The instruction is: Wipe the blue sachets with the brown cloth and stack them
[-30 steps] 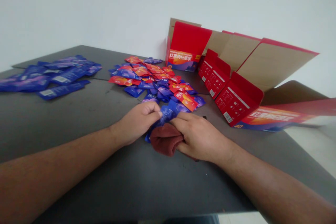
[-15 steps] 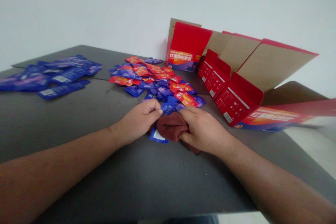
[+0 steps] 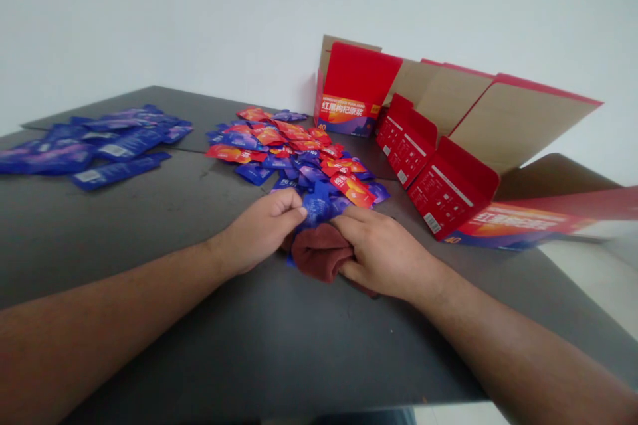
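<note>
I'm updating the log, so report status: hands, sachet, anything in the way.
Left hand pinching blue sachet. Right hand gripping brown cloth, which hides part of sachet. Red-and-blue sachet pile close beyond.

left hand (image 3: 265,224): bare | right hand (image 3: 391,254): bare | forearms (image 3: 154,297): bare | dark bluish clothing (image 3: 369,418): sliver, bottom edge

Red cartons (image 3: 451,189) stand open; pale wall (image 3: 174,20) behind.

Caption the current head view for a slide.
Left hand pinches a blue sachet while the right hand holds a reddish-brown cloth.
</note>
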Demonstrator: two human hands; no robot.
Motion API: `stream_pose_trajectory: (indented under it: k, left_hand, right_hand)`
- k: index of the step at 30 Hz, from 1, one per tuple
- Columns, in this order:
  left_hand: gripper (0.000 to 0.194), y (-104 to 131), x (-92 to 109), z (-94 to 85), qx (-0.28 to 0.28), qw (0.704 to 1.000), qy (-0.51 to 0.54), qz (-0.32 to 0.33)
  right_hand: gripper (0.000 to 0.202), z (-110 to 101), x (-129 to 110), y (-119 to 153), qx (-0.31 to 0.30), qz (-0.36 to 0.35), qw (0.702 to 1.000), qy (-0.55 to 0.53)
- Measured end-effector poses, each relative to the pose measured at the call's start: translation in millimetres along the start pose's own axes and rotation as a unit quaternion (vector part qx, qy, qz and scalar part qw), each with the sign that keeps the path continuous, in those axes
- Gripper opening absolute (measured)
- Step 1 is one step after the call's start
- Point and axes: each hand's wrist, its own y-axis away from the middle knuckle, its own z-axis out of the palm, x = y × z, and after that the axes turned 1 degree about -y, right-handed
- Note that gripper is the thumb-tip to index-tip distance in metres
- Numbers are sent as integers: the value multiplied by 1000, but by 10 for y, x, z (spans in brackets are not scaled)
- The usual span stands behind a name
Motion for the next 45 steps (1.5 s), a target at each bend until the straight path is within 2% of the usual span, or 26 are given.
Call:
stream_pose_trajectory:
  k: [2,7,12,17,23,28,33,39,43,45]
  left_hand:
    - [25,2,6,-1,3,1000,-11,5]
    - [23,7,6,19,-2,999,42,-21]
    - [23,5,5,19,21,1000,0,9]
    - [22,3,0,19,1,999,40,-20]
    - [24,-12,-42,13,21,1000,9,11]
    - [22,-15,-66,33,7,997,67,-36]
    - [24,-17,-74,42,21,998,63,-15]
    - [23,-12,-76,46,9,995,91,-41]
    - [24,-15,-76,46,22,996,83,-17]
    - [23,-17,-79,47,27,996,82,-16]
  right_hand:
    - [16,9,-7,-1,-10,-21,1000,-5]
    - [16,18,4,-10,21,38,999,8]
    - [16,18,-19,1,-7,-19,1000,3]
    - [15,25,-12,2,15,26,1000,7]
    - [18,38,-53,3,-12,-27,1000,5]
    - [15,32,-19,1,19,33,999,17]
    - [18,40,-44,9,-10,-31,999,7]
    - [14,42,-16,-1,25,29,999,15]
    - [18,48,-42,4,-10,-24,1000,3]
    - [18,48,-37,5,-9,-20,1000,4]
